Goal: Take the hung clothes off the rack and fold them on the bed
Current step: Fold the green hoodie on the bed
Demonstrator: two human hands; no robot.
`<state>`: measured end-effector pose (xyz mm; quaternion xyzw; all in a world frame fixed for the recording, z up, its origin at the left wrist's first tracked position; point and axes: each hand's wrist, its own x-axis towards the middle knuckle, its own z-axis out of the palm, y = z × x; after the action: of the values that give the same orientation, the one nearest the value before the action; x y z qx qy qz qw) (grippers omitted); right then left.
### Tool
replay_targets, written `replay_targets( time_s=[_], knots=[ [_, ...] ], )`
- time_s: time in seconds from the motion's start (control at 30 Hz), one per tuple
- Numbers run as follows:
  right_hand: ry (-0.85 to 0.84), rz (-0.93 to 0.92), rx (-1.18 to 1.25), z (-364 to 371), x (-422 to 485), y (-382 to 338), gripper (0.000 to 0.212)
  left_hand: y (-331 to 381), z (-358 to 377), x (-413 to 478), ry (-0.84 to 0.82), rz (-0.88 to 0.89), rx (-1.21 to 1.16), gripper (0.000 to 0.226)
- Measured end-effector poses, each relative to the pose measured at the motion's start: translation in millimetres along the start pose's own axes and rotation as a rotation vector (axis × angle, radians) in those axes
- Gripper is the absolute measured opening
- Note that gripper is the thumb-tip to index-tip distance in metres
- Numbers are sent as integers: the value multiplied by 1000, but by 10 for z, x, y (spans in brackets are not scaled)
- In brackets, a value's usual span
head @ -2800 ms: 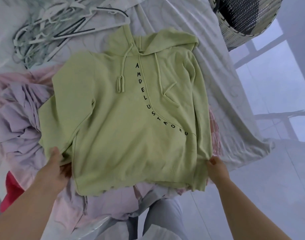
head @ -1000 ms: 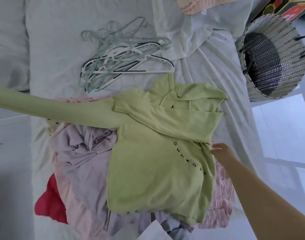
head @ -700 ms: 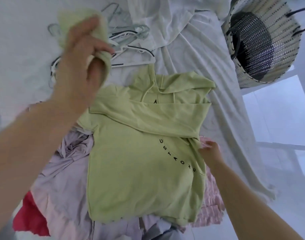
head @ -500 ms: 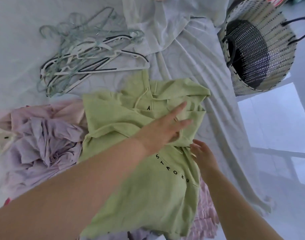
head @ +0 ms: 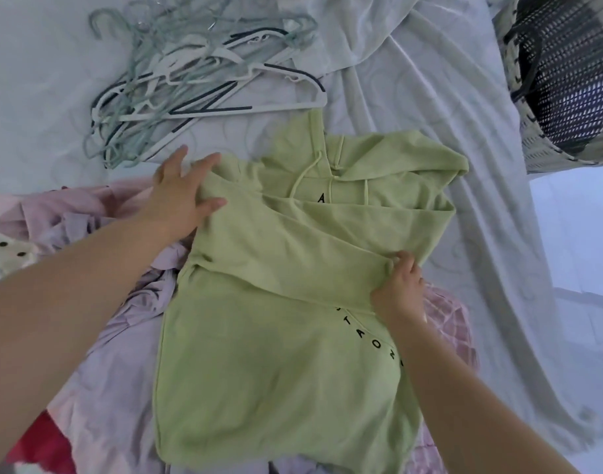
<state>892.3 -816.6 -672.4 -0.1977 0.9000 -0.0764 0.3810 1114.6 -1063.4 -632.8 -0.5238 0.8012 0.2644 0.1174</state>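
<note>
A light green hoodie (head: pixel 269 364) with black letters lies face up on the bed (head: pixel 430 97), on top of a heap of pink and lilac clothes (head: pixel 98 336). Both of its sleeves are folded across the chest. My left hand (head: pixel 182 200) lies at the hoodie's left shoulder fold, fingers spread, thumb on the green cloth. My right hand (head: pixel 399 289) pinches the cuff end of the folded sleeve at the hoodie's right side. The hood points toward the far side of the bed.
A tangle of grey-green and white hangers (head: pixel 190 73) lies on the sheet beyond the hoodie. A woven laundry basket (head: pixel 567 80) stands at the upper right beside the bed. A pink checked garment (head: pixel 447 323) shows under the hoodie's right edge. Pale floor (head: pixel 584 234) lies to the right.
My left hand swung the left sleeve across the chest, let it go and moved back to the left shoulder fold. My right hand stayed at the right side and now pinches the cuff.
</note>
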Motion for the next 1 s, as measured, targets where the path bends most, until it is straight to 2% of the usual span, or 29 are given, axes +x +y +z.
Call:
replay_targets(
  time_s=[0.17,0.23,0.27,0.33,0.4,0.43,0.5,0.57,0.73,0.8,0.87,0.93,1.0],
  knots=[
    [14,38,-35,-171,1,232,32,-83,-223,247,-178,33,162,57],
    [-51,-42,-120,-264,-34,261,26,-144,-333,238,-187,96,122,36],
    [-80,-95,-102,-303,-43,274,16,-173,-379,232,-183,125,84,20],
    [-54,-137,100,-428,-33,284,16,-176,-480,220,-158,145,42,17],
    [7,-45,422,-641,18,251,4,-190,-606,251,-83,134,4,19],
    [35,-22,528,-741,65,239,5,-215,-665,278,-42,126,-6,20],
    [67,-20,587,-843,199,221,12,-255,-724,323,36,113,-12,21],
    [111,-8,558,-830,376,184,19,-253,-663,331,92,78,1,24],
    [181,162,463,-667,714,138,39,-16,-162,226,205,-20,14,30],
    [209,144,330,-640,756,140,45,65,40,201,267,62,109,49],
    [266,29,208,-645,797,107,53,150,177,227,299,190,213,61],
    [340,-60,197,-733,885,4,59,263,262,305,272,246,234,62],
    [375,1,292,-883,1075,-109,62,361,305,426,220,219,238,62]
  ],
)
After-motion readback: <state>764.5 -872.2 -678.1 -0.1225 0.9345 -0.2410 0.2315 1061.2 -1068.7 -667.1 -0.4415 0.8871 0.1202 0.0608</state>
